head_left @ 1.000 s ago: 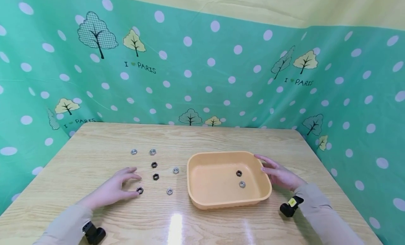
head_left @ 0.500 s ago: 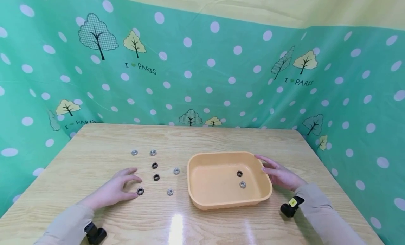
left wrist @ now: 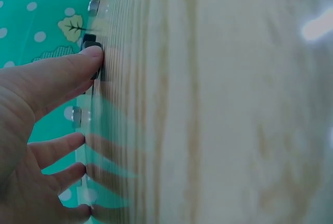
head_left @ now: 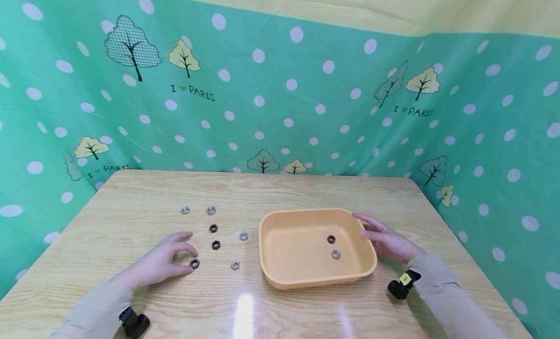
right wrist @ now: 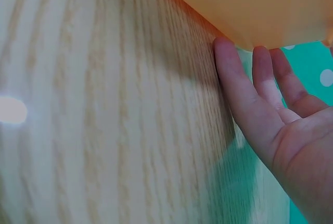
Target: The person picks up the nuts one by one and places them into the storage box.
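Passable along worktop (head_left: 197, 310) in front of tray (head_left: 293, 256); obstructed between tray and left grip (head_left: 161, 262) by scattered nuts (head_left: 243, 236); blocked at tray's right end by right grip (head_left: 391, 242)

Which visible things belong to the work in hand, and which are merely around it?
Likely in the work:
black hexagonal metal nut, pinched by the left hand
peach rectangular plastic tray, touched by the right hand, holding two hexagonal nuts, black and silver
two more black nuts and four silver hexagonal nuts on the light wooden table

Merely around:
green dotted cloth backdrop
black wrist cameras
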A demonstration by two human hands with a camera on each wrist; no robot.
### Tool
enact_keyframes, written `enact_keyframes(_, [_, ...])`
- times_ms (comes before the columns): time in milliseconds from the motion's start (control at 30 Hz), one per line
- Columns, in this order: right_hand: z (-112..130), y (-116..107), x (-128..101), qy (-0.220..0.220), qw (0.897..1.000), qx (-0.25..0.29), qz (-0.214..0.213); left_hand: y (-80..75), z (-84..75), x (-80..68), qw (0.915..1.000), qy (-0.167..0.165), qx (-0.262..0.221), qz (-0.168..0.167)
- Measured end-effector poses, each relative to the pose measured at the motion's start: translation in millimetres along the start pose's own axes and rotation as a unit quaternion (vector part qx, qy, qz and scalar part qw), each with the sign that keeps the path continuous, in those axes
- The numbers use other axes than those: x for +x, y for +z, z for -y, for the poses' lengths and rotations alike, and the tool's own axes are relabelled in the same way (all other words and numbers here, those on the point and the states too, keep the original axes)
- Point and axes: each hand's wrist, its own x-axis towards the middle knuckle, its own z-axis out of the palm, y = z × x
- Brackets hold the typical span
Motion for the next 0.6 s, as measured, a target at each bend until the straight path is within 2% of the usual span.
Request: enact_keyframes(600, [-1.8, 0.2, 0.9, -0.002, 1.0, -0.005, -0.002, 0.9, -7.3, -4.1, 0.9997, -0.003, -0.018, -0.016])
